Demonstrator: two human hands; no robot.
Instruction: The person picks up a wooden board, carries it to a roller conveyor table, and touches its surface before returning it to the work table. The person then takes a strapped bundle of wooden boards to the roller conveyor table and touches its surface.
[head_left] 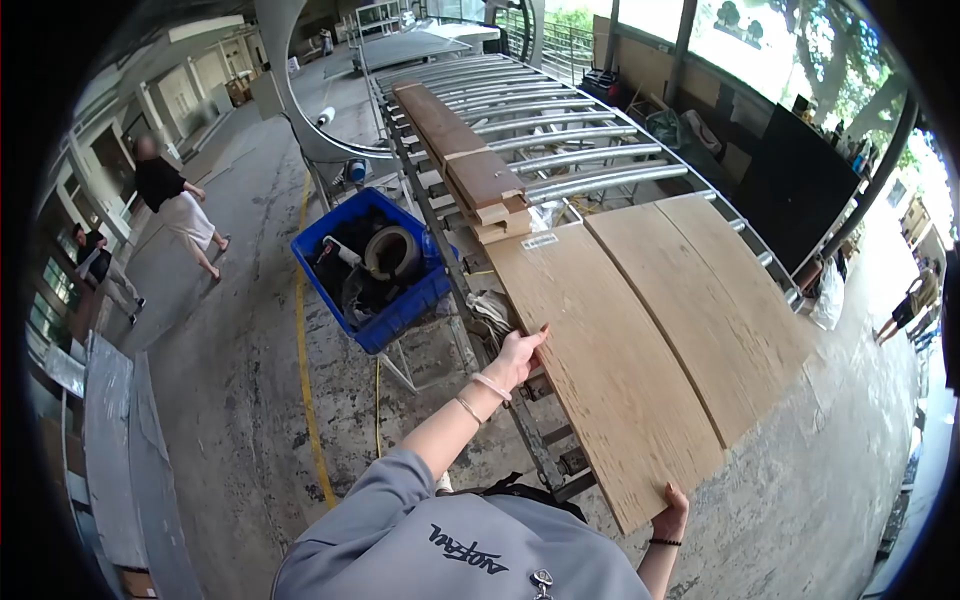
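A light-brown wooden board [590, 350] with a white label at its far end lies on the roller conveyor [600, 172]. My left hand [522, 355] grips its left long edge, thumb on top and the other fingers mostly hidden beneath. At the near end, my right hand [672, 512] holds the edge of the same board, with its fingers partly out of sight. A second wooden board [705, 290] lies alongside on the right, separated by a dark gap. Beyond the near board's far end rests a stack of narrow brown planks [455, 140].
A blue crate [375, 335] holding a tape roll and dark items stands left of the conveyor. Two people walk at the left, one nearer [180, 200]. Another person [910, 300] is at the far right. A large round metal frame [275, 60] stands beyond the crate.
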